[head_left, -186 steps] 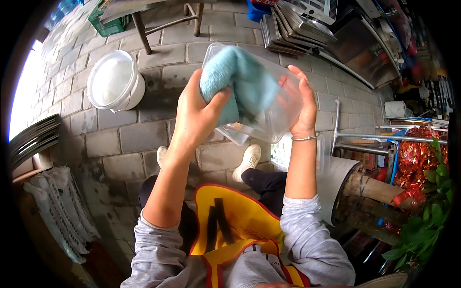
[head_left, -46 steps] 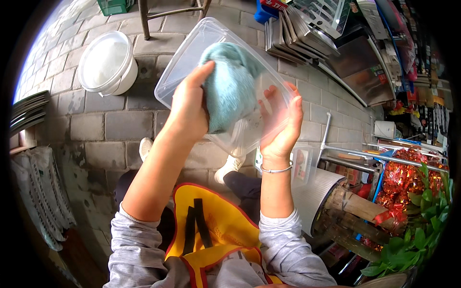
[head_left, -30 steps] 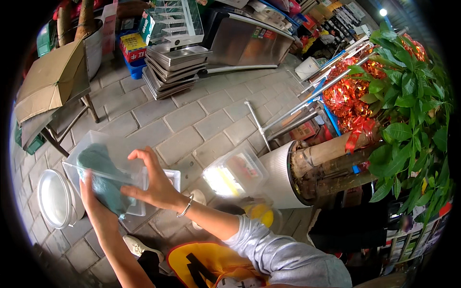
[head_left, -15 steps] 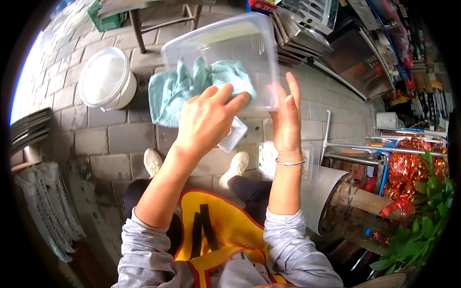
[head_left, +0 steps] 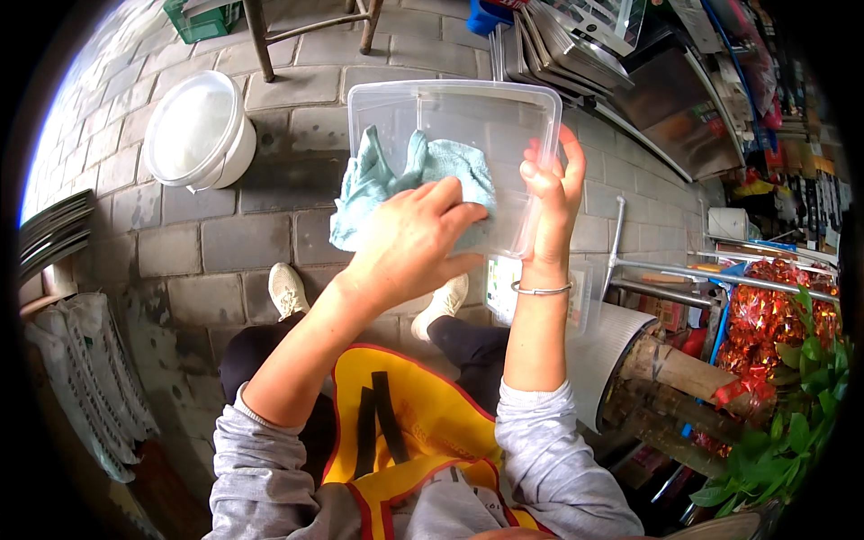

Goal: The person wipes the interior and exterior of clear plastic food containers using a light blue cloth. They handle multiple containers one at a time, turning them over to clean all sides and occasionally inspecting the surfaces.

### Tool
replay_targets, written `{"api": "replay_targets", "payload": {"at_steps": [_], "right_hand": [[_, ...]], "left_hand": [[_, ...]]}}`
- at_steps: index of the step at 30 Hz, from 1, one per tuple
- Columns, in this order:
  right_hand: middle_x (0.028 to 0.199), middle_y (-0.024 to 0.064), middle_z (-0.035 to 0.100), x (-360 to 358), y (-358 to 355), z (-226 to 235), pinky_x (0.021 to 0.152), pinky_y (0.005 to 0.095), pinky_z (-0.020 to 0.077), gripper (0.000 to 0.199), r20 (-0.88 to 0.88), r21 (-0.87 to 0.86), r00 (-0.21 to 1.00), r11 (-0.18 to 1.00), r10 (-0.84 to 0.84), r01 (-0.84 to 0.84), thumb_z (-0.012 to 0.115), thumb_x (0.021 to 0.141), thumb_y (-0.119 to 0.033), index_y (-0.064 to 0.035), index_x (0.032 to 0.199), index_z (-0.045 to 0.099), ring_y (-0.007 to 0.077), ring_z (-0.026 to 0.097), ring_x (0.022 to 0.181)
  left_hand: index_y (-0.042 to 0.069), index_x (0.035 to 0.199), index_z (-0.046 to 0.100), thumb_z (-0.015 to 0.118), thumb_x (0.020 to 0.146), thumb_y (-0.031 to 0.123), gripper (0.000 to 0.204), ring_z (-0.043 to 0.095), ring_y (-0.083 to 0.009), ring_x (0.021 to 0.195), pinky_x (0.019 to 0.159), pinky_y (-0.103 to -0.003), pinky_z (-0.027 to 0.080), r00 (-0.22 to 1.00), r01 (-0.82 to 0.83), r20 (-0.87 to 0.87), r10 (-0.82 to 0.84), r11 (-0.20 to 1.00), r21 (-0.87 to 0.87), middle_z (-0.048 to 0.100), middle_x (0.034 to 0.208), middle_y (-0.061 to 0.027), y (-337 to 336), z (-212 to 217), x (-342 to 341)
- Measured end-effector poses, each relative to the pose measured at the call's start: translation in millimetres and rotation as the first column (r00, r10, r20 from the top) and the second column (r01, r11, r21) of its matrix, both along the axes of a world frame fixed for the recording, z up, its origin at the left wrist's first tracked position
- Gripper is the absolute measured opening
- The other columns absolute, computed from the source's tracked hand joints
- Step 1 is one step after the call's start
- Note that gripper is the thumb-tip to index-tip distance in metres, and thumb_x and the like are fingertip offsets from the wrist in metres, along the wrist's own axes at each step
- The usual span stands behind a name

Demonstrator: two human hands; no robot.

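Note:
A clear plastic box is held up in front of me, its open side tilted toward me. My right hand grips its right side, thumb on the near face and fingers curled round the edge. Inside the box lies a bunched light teal cloth, part of it hanging over the left wall. My left hand presses the cloth against the box, fingers bent over it and thumb held apart. The fingertips partly sink from sight in the cloth.
A white lidded bucket stands on the paving at the left. Beyond are a wooden stool and a green crate. Stacked metal trays lie at the far right. Metal rails, red tinsel and a leafy plant crowd the right side.
The box has come lower and slightly right, and tilts more toward me. My left hand and the cloth have moved right and down. My right fingers have curled round the box edge.

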State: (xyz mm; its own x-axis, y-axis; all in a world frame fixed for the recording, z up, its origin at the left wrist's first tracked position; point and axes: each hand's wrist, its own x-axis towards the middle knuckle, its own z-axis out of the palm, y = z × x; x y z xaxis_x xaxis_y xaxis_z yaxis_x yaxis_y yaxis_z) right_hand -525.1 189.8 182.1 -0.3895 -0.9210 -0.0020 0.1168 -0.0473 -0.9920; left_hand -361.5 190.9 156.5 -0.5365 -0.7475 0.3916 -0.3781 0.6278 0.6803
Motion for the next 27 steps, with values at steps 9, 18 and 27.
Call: {"api": "replay_targets", "payload": {"at_steps": [9,18,27], "right_hand": [[0.124,0.0172,0.042,4.9,4.1,-3.8,0.100,0.0372,0.0334,0.073,-0.083,-0.022,0.994,0.997,-0.075,0.074,0.070,0.068,-0.018,-0.0013,0.130,0.034,0.0243,0.042,0.114],[0.126,0.0149,0.042,-27.8,5.7,-8.5,0.104,0.0408,0.0269,0.071,-0.058,-0.154,0.971,0.963,-0.232,0.221,0.069,0.068,-0.020,-0.0050,0.129,0.036,0.0262,0.037,0.120],[0.137,0.0219,0.039,-22.6,4.6,0.1,0.108,0.0471,0.0219,0.071,0.119,-0.368,0.968,0.895,-0.222,0.251,0.060,0.074,-0.025,-0.0055,0.135,0.031,0.0335,0.036,0.128]], "left_hand": [[0.009,0.093,0.067,0.077,0.067,0.016,0.028,0.055,-0.0232,0.071,0.063,-0.033,0.046,0.968,0.167,-0.216,-0.126,0.969,0.182,0.050,0.080,-0.0059,4.6,4.3,-3.1],[0.004,0.090,0.066,0.067,0.075,0.019,0.021,0.062,-0.0330,0.084,0.076,-0.039,0.048,0.815,0.448,0.065,-0.575,0.698,0.558,0.065,0.083,-0.0163,-9.3,12.8,30.4],[0.007,0.093,0.067,0.064,0.080,0.026,0.023,0.063,-0.0307,0.079,0.074,-0.036,0.049,0.966,-0.026,0.234,-0.114,0.852,0.523,0.066,0.084,-0.0153,-9.3,9.8,28.0]]}}
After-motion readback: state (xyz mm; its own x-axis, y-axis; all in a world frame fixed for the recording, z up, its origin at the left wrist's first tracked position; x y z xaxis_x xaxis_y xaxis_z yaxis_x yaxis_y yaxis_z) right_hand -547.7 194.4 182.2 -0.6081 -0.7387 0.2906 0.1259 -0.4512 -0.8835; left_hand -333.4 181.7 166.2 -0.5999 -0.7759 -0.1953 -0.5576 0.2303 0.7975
